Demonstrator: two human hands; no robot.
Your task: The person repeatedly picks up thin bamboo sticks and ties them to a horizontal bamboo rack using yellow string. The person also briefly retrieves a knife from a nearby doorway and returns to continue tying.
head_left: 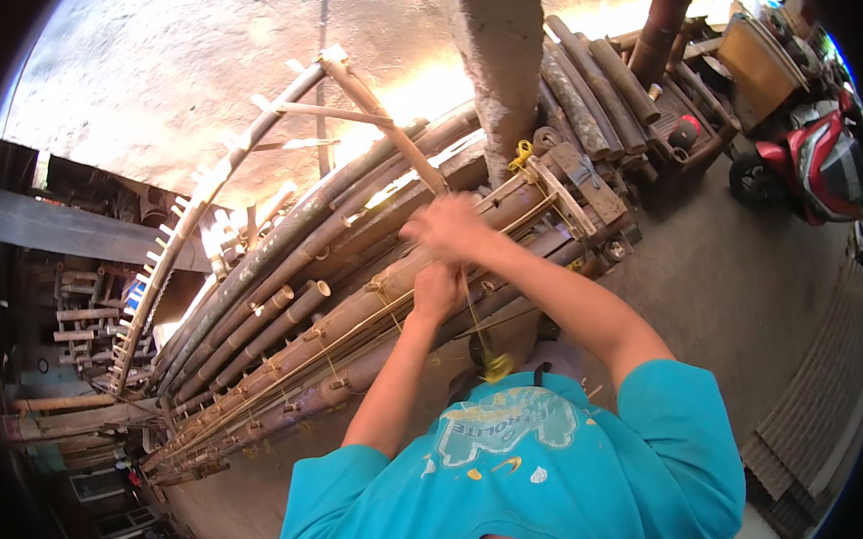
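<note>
My left hand [437,291] is closed at a long bamboo frame [326,334] of poles with short pegs and thin strips tied along it. Thin yellow twine [476,321] runs from beside this fist down to a loose yellow bundle [497,367] in front of my shirt. What lies inside the fist is mostly hidden. Just above and beyond it, my right hand [450,229] is smeared by motion, its fingers toward the left. A looped yellow tie [522,156] sits near the frame's right end, close to a wooden block [584,185].
Loose bamboo poles [281,252] lie beyond the frame. A curved, pegged bamboo piece [195,213] leans at the left. A concrete post [491,68] rises just beyond my hands. Thick bamboo lengths [597,88] are stacked right of it. A red motorbike [813,163] stands far right.
</note>
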